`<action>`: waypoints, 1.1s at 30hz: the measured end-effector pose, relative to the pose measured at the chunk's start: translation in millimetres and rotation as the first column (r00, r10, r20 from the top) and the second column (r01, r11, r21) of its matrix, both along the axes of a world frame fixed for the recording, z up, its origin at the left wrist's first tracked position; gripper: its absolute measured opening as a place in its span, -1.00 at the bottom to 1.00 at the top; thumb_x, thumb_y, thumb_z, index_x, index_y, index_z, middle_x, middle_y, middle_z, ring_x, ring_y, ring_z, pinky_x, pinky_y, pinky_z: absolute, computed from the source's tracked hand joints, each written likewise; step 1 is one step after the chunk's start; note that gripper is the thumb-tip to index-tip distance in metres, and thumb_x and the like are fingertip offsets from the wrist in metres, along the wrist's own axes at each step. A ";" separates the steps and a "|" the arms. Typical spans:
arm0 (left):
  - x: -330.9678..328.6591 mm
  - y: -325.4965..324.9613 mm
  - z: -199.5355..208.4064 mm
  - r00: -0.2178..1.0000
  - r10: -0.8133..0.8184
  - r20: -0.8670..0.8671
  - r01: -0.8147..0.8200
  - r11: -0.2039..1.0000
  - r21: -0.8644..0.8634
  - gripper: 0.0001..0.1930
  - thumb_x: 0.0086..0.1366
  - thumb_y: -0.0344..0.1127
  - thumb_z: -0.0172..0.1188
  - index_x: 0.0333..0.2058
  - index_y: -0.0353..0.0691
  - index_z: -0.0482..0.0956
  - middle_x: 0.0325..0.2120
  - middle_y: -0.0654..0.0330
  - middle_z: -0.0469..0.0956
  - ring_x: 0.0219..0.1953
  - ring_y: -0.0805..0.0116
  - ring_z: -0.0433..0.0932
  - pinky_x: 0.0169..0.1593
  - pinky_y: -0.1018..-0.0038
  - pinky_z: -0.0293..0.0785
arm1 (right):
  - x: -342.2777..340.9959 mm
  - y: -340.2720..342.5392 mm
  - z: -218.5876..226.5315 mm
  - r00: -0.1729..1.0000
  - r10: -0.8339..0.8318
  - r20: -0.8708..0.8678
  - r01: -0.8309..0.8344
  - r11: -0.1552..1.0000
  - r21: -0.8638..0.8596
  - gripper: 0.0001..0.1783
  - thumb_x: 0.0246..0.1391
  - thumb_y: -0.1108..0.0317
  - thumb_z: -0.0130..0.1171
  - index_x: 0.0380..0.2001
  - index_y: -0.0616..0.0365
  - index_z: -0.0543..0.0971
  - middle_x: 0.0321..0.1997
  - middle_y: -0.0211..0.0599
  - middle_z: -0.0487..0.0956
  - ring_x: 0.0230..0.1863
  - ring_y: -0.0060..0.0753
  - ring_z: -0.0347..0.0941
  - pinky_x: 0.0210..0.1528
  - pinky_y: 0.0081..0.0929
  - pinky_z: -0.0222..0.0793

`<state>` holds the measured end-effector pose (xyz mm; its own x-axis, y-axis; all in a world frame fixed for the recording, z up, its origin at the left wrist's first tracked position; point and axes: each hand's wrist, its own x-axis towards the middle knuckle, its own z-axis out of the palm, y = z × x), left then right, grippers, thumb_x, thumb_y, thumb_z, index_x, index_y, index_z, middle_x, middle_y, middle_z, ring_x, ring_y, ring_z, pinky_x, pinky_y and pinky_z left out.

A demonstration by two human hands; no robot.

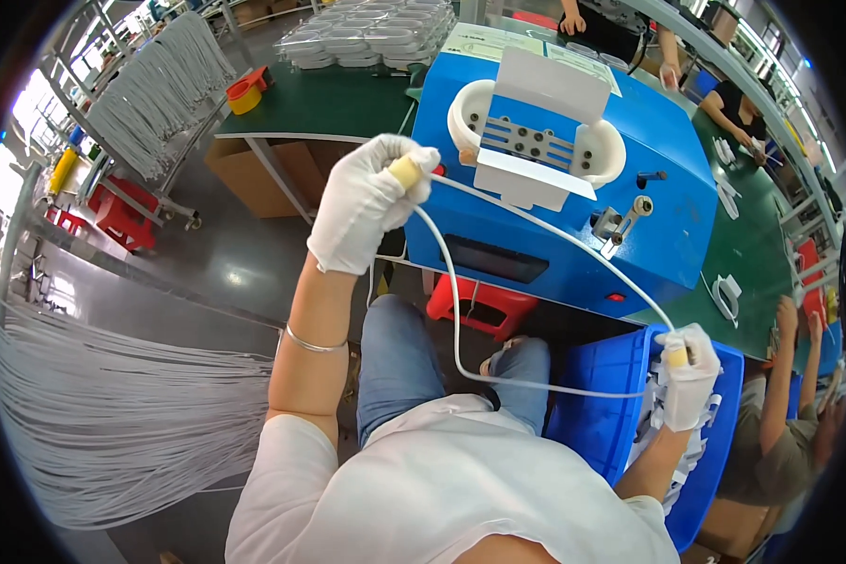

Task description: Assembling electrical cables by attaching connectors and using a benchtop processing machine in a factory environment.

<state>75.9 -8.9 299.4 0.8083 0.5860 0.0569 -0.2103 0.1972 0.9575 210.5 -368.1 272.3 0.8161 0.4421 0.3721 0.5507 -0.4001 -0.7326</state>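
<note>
My left hand (378,197), in a white glove with a yellowish covering on a fingertip, is closed on a white cable (555,230) in front of the blue machine (573,254). From there one stretch of cable arches across the machine's front to my right hand (688,376). Another stretch hangs in a loop past my lap and runs right toward the blue bin (587,399). Also gloved, my right hand is closed at the cable's far side, above that bin of white pieces. Its grip is partly hidden by the glove. Both hands are apart from the machine's clamp plates (528,143).
Bundled pale cables (132,414) hang at my left, with more on a rack (164,89) farther back. Clear plastic trays (367,33) and a yellow tape roll (244,97) rest on the green table (338,108). A red stool (479,305) stands under the machine. Other people work at right.
</note>
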 end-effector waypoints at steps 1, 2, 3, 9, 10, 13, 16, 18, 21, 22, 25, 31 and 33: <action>2.5 -0.2 3.6 1.000 0.014 0.006 -0.014 0.999 0.031 -0.82 0.20 -0.24 0.26 -0.40 -0.21 0.51 -0.67 0.39 0.40 -0.70 0.73 0.24 -0.64 0.78 0.07 | 3.1 -2.8 1.1 0.999 -0.031 -0.018 0.031 0.999 0.017 -0.83 0.10 0.40 0.08 -0.51 0.27 0.52 -0.56 -0.49 0.33 -0.53 -0.69 0.18 -0.47 -0.68 0.04; 4.6 0.4 5.9 0.999 0.026 0.032 -0.028 0.998 0.050 -0.83 0.22 -0.27 0.24 -0.39 -0.24 0.51 -0.64 0.34 0.46 -0.71 0.74 0.23 -0.65 0.77 0.05 | 6.5 -4.8 1.9 0.999 -0.034 -0.016 0.034 0.999 0.014 -0.83 0.10 0.40 0.08 -0.51 0.27 0.52 -0.56 -0.49 0.33 -0.53 -0.69 0.18 -0.47 -0.68 0.04; 6.9 1.4 8.2 0.999 0.022 0.032 -0.024 0.998 0.050 -0.83 0.22 -0.27 0.24 -0.39 -0.24 0.51 -0.64 0.34 0.46 -0.71 0.74 0.23 -0.65 0.77 0.05 | 10.3 -6.0 0.6 0.997 -0.070 0.013 0.069 0.997 0.036 -0.84 0.10 0.42 0.08 -0.50 0.27 0.53 -0.55 -0.49 0.34 -0.53 -0.70 0.18 -0.47 -0.69 0.04; 19.8 -2.0 13.5 0.991 0.129 0.035 -0.133 0.974 0.182 -0.87 0.25 -0.37 0.19 -0.34 -0.33 0.51 -0.58 0.20 0.54 -0.72 0.74 0.23 -0.69 0.78 0.07 | 20.2 -8.3 4.3 0.991 -0.116 0.069 0.112 0.992 0.060 -0.84 0.13 0.42 0.07 -0.45 0.28 0.54 -0.52 -0.51 0.37 -0.51 -0.72 0.20 -0.47 -0.71 0.05; 21.6 -3.9 12.0 0.991 0.128 0.033 -0.132 0.975 0.180 -0.87 0.25 -0.37 0.19 -0.34 -0.33 0.51 -0.58 0.20 0.54 -0.72 0.74 0.23 -0.69 0.78 0.07 | 23.5 -8.8 2.9 0.990 -0.120 0.071 0.114 0.990 0.086 -0.84 0.13 0.42 0.07 -0.44 0.28 0.55 -0.52 -0.52 0.37 -0.51 -0.73 0.20 -0.47 -0.72 0.04; 26.6 -8.1 7.6 0.991 0.117 0.066 -0.123 0.989 0.082 -0.87 0.25 -0.37 0.19 -0.33 -0.34 0.51 -0.57 0.19 0.55 -0.71 0.73 0.25 -0.68 0.78 0.10 | 28.9 -9.2 5.2 0.985 -0.142 0.101 0.132 0.986 0.100 -0.85 0.14 0.42 0.07 -0.45 0.26 0.55 -0.51 -0.53 0.37 -0.51 -0.74 0.19 -0.47 -0.73 0.03; 31.0 -7.5 4.2 0.991 0.097 0.094 -0.105 0.991 0.088 -0.86 0.30 -0.37 0.13 -0.31 -0.34 0.46 -0.54 0.17 0.52 -0.76 0.69 0.20 -0.70 0.76 0.03 | 30.0 -6.2 5.5 0.987 -0.142 0.069 0.135 0.986 0.096 -0.85 0.14 0.42 0.07 -0.45 0.25 0.54 -0.51 -0.54 0.37 -0.52 -0.74 0.17 -0.48 -0.73 0.02; 33.4 -13.5 2.1 0.972 0.233 0.019 -0.233 0.960 0.158 -0.86 0.29 -0.37 0.14 -0.32 -0.35 0.48 -0.53 0.17 0.52 -0.73 0.71 0.24 -0.67 0.77 0.07 | 30.4 -6.4 4.9 0.989 -0.116 0.093 0.111 0.992 0.058 -0.86 0.14 0.42 0.07 -0.46 0.25 0.52 -0.51 -0.53 0.37 -0.52 -0.74 0.16 -0.47 -0.73 0.03; 29.6 -19.8 4.6 0.955 0.295 0.018 -0.286 0.906 0.314 -0.89 0.26 -0.42 0.16 -0.33 -0.35 0.49 -0.51 0.19 0.53 -0.64 0.69 0.34 -0.60 0.77 0.21 | 33.9 -12.3 10.3 0.993 -0.079 0.089 0.076 0.996 0.040 -0.85 0.15 0.43 0.05 -0.46 0.25 0.50 -0.50 -0.50 0.39 -0.49 -0.72 0.20 -0.44 -0.73 0.07; 30.4 -19.6 0.5 0.958 0.286 0.019 -0.277 0.909 0.311 -0.89 0.26 -0.42 0.16 -0.33 -0.35 0.49 -0.51 0.19 0.53 -0.64 0.69 0.34 -0.60 0.77 0.21 | 36.5 -14.3 14.9 0.988 -0.081 0.128 0.077 0.997 0.031 -0.85 0.15 0.45 0.02 -0.47 0.25 0.49 -0.48 -0.49 0.41 -0.45 -0.70 0.25 -0.39 -0.72 0.11; 30.7 -19.6 -11.1 0.926 0.346 0.150 -0.368 0.748 0.553 -0.91 0.21 -0.45 0.21 -0.34 -0.34 0.52 -0.54 0.24 0.57 -0.49 0.62 0.46 -0.37 0.69 0.40 | 58.3 -22.3 35.2 0.974 -0.100 0.202 0.108 0.994 -0.027 -0.86 0.14 0.46 0.00 -0.47 0.26 0.48 -0.45 -0.43 0.46 -0.40 -0.64 0.32 -0.28 -0.69 0.21; 24.4 -13.6 -4.2 0.920 0.382 0.082 -0.327 0.638 0.697 -0.72 0.19 -0.36 0.26 -0.13 -0.30 0.50 -0.53 0.26 0.54 -0.43 0.62 0.45 -0.30 0.61 0.41 | 134.4 -18.7 83.0 0.866 -0.238 0.439 0.297 0.952 -0.069 -0.84 0.10 0.39 0.07 -0.37 0.25 0.57 -0.39 -0.40 0.55 -0.31 -0.60 0.42 -0.18 -0.63 0.29; 12.4 -10.1 -3.5 0.934 0.352 0.060 -0.303 0.693 0.654 -0.58 0.21 -0.31 0.25 0.03 -0.26 0.44 -0.57 0.30 0.49 -0.45 0.63 0.40 -0.28 0.63 0.38 | 154.3 -4.4 81.3 0.921 -0.103 0.376 0.159 0.980 -0.121 -0.88 0.03 0.45 0.08 -0.41 0.24 0.58 -0.44 -0.37 0.55 -0.35 -0.59 0.42 -0.20 -0.62 0.30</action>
